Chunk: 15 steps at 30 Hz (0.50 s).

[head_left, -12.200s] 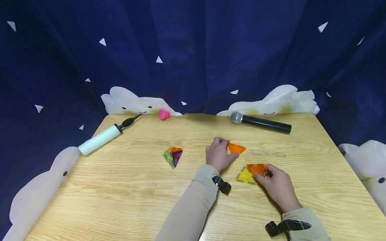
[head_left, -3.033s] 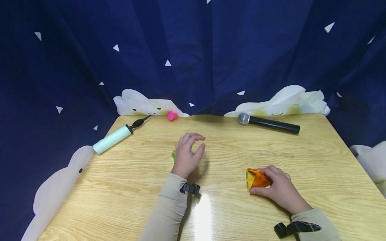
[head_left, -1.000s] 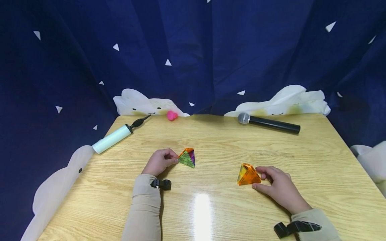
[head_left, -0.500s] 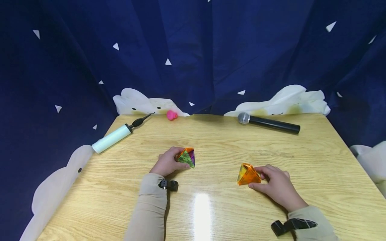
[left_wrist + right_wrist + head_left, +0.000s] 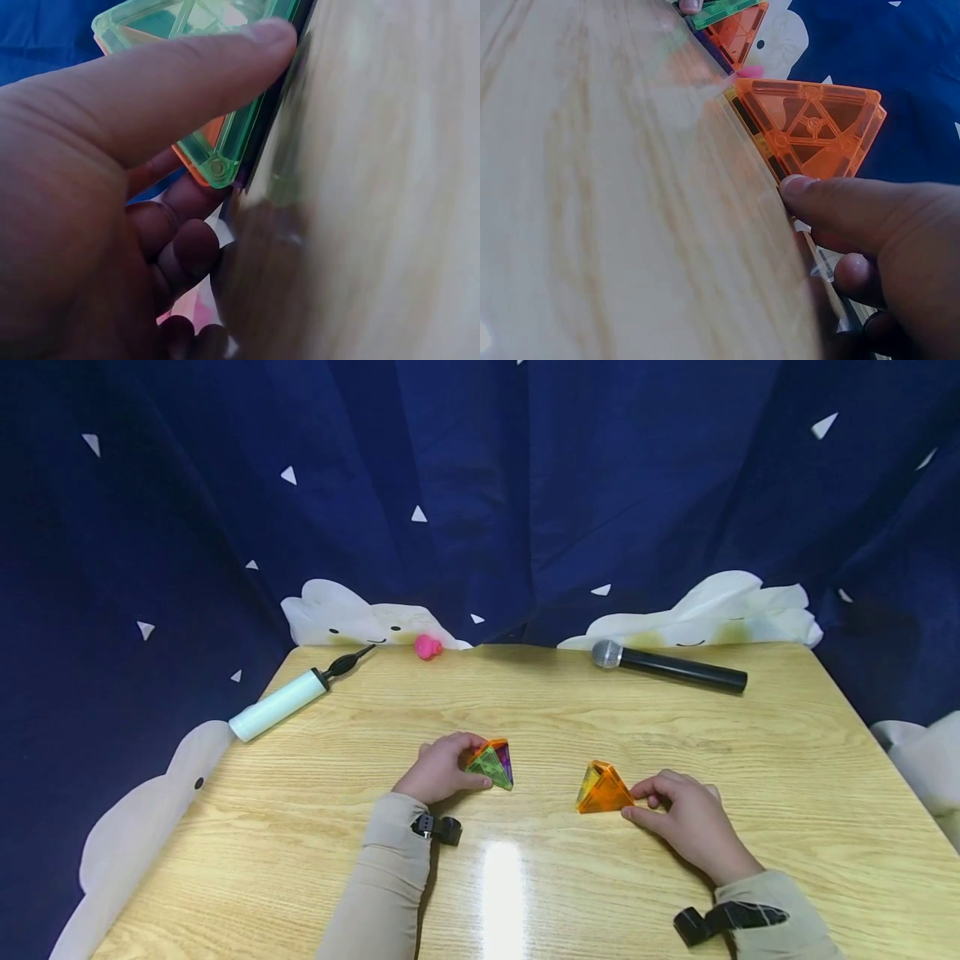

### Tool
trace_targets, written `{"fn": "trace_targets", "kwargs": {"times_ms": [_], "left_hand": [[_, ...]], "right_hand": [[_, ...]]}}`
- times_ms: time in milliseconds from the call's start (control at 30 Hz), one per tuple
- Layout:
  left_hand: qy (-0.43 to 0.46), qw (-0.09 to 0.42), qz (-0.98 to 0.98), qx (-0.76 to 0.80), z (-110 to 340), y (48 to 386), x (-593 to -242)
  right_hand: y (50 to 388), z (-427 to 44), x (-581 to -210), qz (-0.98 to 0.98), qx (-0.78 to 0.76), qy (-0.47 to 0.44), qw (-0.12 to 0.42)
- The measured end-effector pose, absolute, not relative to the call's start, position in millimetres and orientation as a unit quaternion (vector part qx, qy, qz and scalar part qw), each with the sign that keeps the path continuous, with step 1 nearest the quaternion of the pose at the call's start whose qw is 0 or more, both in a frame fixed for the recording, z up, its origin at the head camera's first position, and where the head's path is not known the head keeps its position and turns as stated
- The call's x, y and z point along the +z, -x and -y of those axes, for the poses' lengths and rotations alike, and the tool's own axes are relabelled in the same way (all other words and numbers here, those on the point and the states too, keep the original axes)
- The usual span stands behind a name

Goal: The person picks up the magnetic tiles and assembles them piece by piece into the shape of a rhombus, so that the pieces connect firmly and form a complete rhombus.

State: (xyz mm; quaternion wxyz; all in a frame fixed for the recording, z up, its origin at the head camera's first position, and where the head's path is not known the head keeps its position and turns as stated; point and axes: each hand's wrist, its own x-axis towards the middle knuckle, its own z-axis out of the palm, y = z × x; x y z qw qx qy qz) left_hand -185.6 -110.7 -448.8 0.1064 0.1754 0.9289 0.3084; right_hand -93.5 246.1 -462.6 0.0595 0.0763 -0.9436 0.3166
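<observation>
Two small pyramids of translucent magnetic tiles stand apart on the table. My left hand (image 5: 442, 770) holds the green, orange and purple pyramid (image 5: 491, 767), its thumb along the green face. In the left wrist view that thumb lies across the green tile (image 5: 154, 21), and the fingers behind are partly hidden. To the right stands the orange and yellow pyramid (image 5: 606, 793). Thumb and forefinger of my right hand (image 5: 690, 818) pinch its near right corner. The right wrist view shows the thumb at the lower corner of the orange face (image 5: 810, 124).
A pale blue hand pump (image 5: 279, 704) lies at the table's left edge. A pink knob-like object (image 5: 427, 647) sits at the back, and a black microphone (image 5: 675, 669) lies back right. The wooden table (image 5: 525, 893) meets a dark blue curtain (image 5: 465, 485) behind.
My left hand has moved right with the green pyramid, after going round to its left side. The orange and yellow pyramid, assembled from flat tiles earlier, has shifted slightly left and turned.
</observation>
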Motion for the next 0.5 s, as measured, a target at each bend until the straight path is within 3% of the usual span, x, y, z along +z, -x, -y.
{"fn": "trace_targets", "kwargs": {"times_ms": [500], "left_hand": [[-0.209,0.091,-0.922,0.313,104.0,179.3,-447.9]], "right_hand": [[95.0,-242.7,-460.7,0.942,0.323,-0.072,0.056]]}}
